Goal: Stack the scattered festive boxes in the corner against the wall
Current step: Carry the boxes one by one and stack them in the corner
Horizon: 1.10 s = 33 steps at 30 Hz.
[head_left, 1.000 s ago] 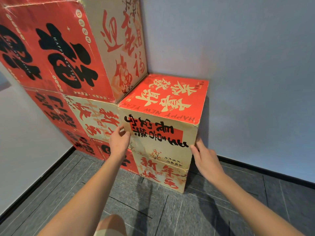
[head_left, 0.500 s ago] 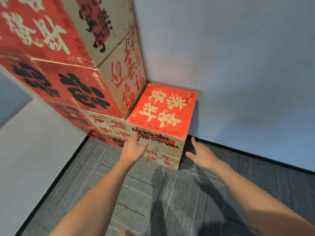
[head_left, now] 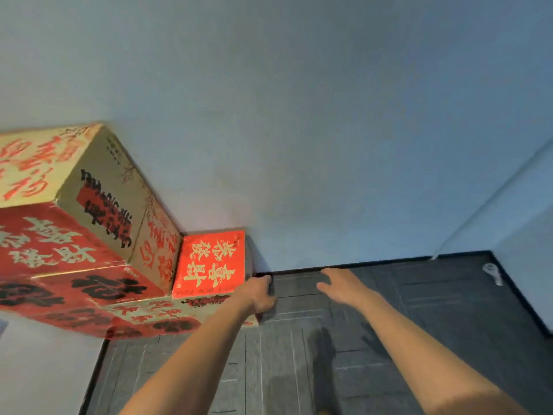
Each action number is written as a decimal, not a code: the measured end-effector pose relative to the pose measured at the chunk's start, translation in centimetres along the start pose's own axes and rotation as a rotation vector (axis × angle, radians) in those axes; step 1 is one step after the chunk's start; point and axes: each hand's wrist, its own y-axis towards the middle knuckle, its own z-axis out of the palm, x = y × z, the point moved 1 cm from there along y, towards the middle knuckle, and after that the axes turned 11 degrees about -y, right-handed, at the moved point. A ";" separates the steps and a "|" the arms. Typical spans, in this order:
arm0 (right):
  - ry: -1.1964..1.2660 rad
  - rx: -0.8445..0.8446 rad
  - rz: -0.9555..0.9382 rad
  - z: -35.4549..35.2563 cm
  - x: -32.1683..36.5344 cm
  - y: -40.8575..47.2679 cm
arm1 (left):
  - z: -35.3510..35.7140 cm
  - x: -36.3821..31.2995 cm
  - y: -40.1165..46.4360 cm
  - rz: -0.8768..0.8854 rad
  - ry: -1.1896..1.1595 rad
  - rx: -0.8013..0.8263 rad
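Red and cream festive boxes (head_left: 89,235) are stacked in the corner at the left, several high. A lower box with a red top and gold characters (head_left: 209,262) stands on another box against the back wall, beside the tall stack. My left hand (head_left: 257,295) hangs in front of that lower box's right corner with its fingers loosely curled and nothing in it. My right hand (head_left: 341,284) is out over the floor to the right of the boxes, fingers relaxed and holding nothing.
A plain blue-grey wall (head_left: 299,115) runs behind the boxes. Dark grey carpet tiles (head_left: 389,339) cover the floor to the right. A second wall or partition (head_left: 523,223) closes the far right, with a small silver fitting (head_left: 490,274) on the floor near it.
Both hands have come off the red-topped box and drawn back. The view has pulled away and swung right, so the stack now sits at the left.
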 end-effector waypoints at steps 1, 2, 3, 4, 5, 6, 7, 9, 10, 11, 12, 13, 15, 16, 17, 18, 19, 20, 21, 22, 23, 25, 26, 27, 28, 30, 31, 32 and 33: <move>0.009 -0.023 0.027 -0.7 -1.3 -2.4 | 0.6 -2.1 -0.2 0.052 0.055 0.019; 0.016 -0.048 0.057 -1.1 -2.7 -4.6 | 1.2 -4.4 -0.7 0.110 0.111 0.037; 0.036 -0.078 0.095 -1.4 -4.2 -7.0 | 1.9 -6.8 -1.3 0.168 0.157 0.061; 0.064 -0.115 0.143 -1.3 -5.7 -9.4 | 2.9 -9.0 -1.7 0.238 0.196 0.085; 0.092 -0.155 0.204 -0.9 -7.3 -11.8 | 3.9 -11.2 -2.1 0.309 0.230 0.115; 0.115 -0.191 0.271 -0.1 -8.9 -14.4 | 5.2 -13.0 -2.5 0.379 0.262 0.150; 0.140 -0.217 0.337 1.1 -10.3 -17.5 | 6.8 -14.7 -3.1 0.439 0.291 0.187; 0.206 -0.240 0.474 4.4 -12.8 -23.7 | 10.6 -17.9 -4.4 0.515 0.329 0.253; 0.235 -0.252 0.546 6.3 -13.9 -26.8 | 12.6 -19.5 -5.5 0.539 0.330 0.278; 0.258 -0.261 0.624 8.3 -14.8 -30.1 | 14.8 -20.9 -7.0 0.572 0.334 0.306; 0.279 -0.273 0.696 10.4 -15.6 -33.4 | 17.0 -22.4 -8.9 0.603 0.347 0.352; 0.311 -0.278 0.759 12.6 -16.0 -36.9 | 19.6 -23.7 -11.0 0.634 0.356 0.416; 0.376 -0.288 0.860 17.2 -16.4 -43.3 | 24.7 -25.5 -15.0 0.703 0.404 0.523; 0.403 -0.289 0.912 19.5 -16.5 -46.5 | 27.5 -26.3 -16.7 0.737 0.444 0.560; 0.453 -0.292 0.970 21.9 -16.3 -49.8 | 30.4 -27.1 -18.9 0.775 0.485 0.595; 0.510 -0.296 1.033 24.6 -16.2 -53.2 | 33.6 -27.7 -21.4 0.802 0.535 0.635; 0.541 -0.306 1.086 27.1 -15.9 -56.7 | 36.6 -28.3 -24.5 0.837 0.585 0.676; 0.555 -0.307 1.133 29.7 -15.8 -60.0 | 39.0 -28.8 -28.0 0.868 0.642 0.711; 0.570 -0.316 1.176 32.0 -15.7 -63.2 | 41.6 -29.1 -31.5 0.906 0.686 0.743; 0.596 -0.321 1.215 34.3 -15.6 -66.3 | 44.2 -29.4 -34.8 0.932 0.728 0.775; 0.641 -0.341 1.250 36.6 -15.5 -69.2 | 46.8 -29.6 -37.9 0.956 0.758 0.796; 0.766 -0.371 1.360 41.8 -15.3 -75.1 | 52.6 -29.6 -43.5 1.011 0.818 0.821; 0.852 -0.388 1.415 44.7 -15.2 -78.1 | 55.6 -29.5 -46.2 1.037 0.857 0.839; 0.934 -0.413 1.457 47.6 -15.1 -80.9 | 58.7 -29.3 -48.7 1.051 0.870 0.869; 1.002 -0.440 1.494 50.6 -14.9 -83.7 | 62.2 -28.9 -51.0 1.041 0.871 0.917; 1.045 -0.454 1.572 56.3 -14.5 -89.5 | 69.0 -28.2 -55.7 1.039 0.912 0.962; 1.058 -0.456 1.610 58.8 -14.3 -92.5 | 72.2 -27.9 -58.3 1.045 0.936 0.972; 1.093 -0.463 1.642 61.4 -14.0 -95.4 | 76.1 -27.5 -60.2 1.067 0.959 0.975; 1.122 -0.469 1.670 63.8 -13.7 -98.1 | 79.6 -27.0 -62.2 1.097 0.968 0.987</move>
